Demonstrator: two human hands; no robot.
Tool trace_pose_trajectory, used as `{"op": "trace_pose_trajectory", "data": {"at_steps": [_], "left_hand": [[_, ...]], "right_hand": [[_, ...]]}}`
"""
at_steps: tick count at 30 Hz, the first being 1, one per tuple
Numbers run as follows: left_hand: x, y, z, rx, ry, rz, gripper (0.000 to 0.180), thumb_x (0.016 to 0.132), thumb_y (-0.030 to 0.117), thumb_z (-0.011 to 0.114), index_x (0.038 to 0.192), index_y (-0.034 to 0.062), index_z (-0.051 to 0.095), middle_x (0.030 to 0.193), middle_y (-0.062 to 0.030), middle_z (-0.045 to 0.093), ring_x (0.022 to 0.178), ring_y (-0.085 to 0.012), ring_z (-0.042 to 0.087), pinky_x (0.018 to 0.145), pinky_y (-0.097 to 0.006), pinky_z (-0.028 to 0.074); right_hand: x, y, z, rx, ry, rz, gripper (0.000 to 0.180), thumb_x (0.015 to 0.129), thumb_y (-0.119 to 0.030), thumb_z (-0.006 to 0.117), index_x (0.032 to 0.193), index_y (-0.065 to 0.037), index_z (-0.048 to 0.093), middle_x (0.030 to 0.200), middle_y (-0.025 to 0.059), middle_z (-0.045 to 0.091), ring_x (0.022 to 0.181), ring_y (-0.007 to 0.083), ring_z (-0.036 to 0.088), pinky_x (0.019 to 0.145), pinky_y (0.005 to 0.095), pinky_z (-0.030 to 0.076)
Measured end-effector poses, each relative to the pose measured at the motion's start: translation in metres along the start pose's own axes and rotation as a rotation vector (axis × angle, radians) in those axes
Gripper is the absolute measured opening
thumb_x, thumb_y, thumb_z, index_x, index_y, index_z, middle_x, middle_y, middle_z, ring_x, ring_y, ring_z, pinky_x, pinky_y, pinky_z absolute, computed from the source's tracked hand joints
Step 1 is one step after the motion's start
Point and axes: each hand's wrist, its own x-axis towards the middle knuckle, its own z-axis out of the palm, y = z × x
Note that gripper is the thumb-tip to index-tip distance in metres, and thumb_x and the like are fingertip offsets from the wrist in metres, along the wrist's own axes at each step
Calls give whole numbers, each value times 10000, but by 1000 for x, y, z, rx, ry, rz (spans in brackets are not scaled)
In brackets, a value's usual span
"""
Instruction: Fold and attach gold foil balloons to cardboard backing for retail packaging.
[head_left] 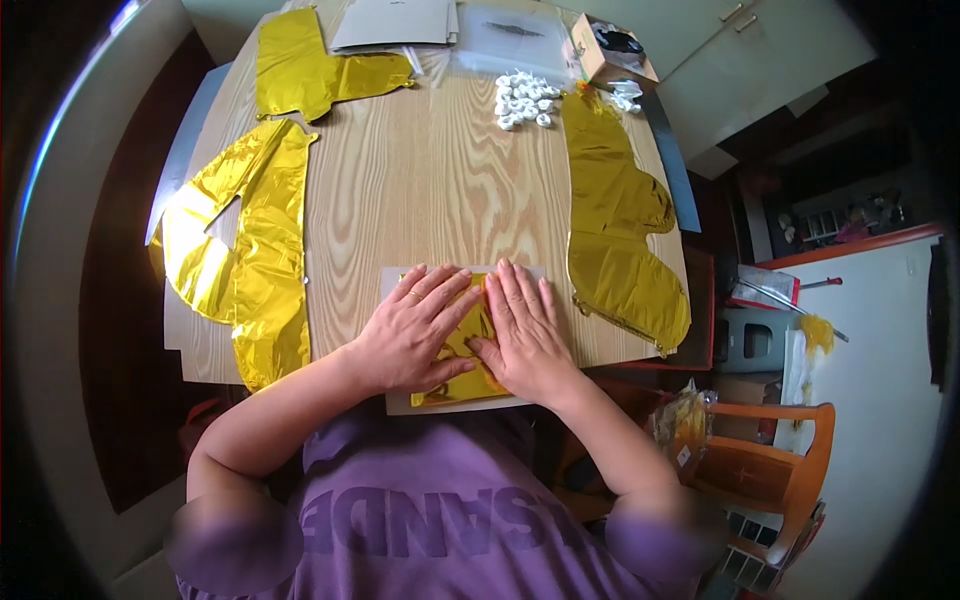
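Both palms lie flat on a folded gold foil balloon (pixel 463 342), which rests on a pale grey card (pixel 394 312) at the table's near edge. My left hand (pixel 415 328) covers the balloon's left part, its fingers stretched out and a ring on one of them. Across from it, my right hand (pixel 526 338) presses on the right part with straight fingers and the thumb held apart. A strip of shiny foil shows between the hands. Much of the folded balloon is hidden beneath them.
Flat gold foil balloons lie at the left (pixel 272 250), far left (pixel 290 70) and right (pixel 615 220) of the wooden table (pixel 430 190). Small white rolls (pixel 522 100), grey cards (pixel 395 24), clear plastic sleeves (pixel 510 40) and an open box (pixel 612 55) sit at the back.
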Motion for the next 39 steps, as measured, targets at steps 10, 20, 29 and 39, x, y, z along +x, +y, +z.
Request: {"op": "trace_pose_trajectory", "data": {"at_steps": [10, 20, 29, 39], "left_hand": [[-49, -28, -52, -291, 109, -314, 666, 913, 299, 704, 1463, 21, 452, 1480, -222, 467, 1356, -394, 463, 1116, -462, 388], [1, -53, -63, -592, -4, -618, 396, 901, 98, 605, 1275, -29, 615, 1069, -173, 726, 976, -268, 713, 879, -362, 558], [-2, -62, -78, -704, -183, -682, 451, 839, 45, 622, 1284, -28, 614, 957, -123, 749, 864, -193, 710, 766, -310, 561], [2, -60, -70, -667, -150, -723, 455, 809, 73, 659, 1255, -19, 634, 947, -121, 740, 852, -200, 712, 731, -318, 567]], "right_hand": [[14, 1, -3, -23, -77, -25, 847, 1013, -563, 426, 1590, 4, 175, 1654, 247, 151, 1540, 404, 126, 1224, 591, 41], [19, -6, -5, -91, -123, 19, 859, 1008, -618, 390, 1611, -55, 150, 1664, 242, 101, 1532, 446, 94, 1215, 605, 22], [20, -7, -7, -92, -151, 21, 864, 1008, -623, 381, 1613, -55, 143, 1660, 260, 97, 1538, 437, 82, 1217, 595, 4], [21, -8, -9, -84, -167, 26, 872, 1007, -634, 373, 1611, -48, 144, 1663, 253, 92, 1541, 430, 73, 1216, 597, 8]]}}
